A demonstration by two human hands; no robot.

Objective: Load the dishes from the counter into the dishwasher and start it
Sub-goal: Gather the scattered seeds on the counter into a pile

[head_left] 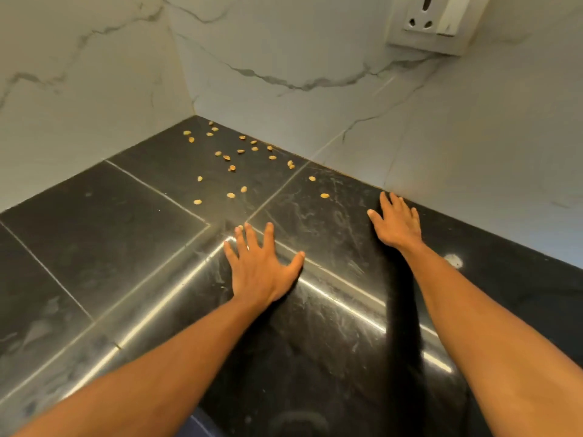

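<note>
My left hand lies flat, palm down, on the black stone counter, fingers spread and straight. My right hand rests flat on the same counter further right, its fingertips near the marble wall. Neither hand holds anything. No dishes and no dishwasher show in this view.
Several small yellowish seeds lie scattered over the counter's back corner, one touching my left fingertips. White marble walls meet in that corner. A wall socket sits high on the right wall. The counter's rounded front edge is right below me.
</note>
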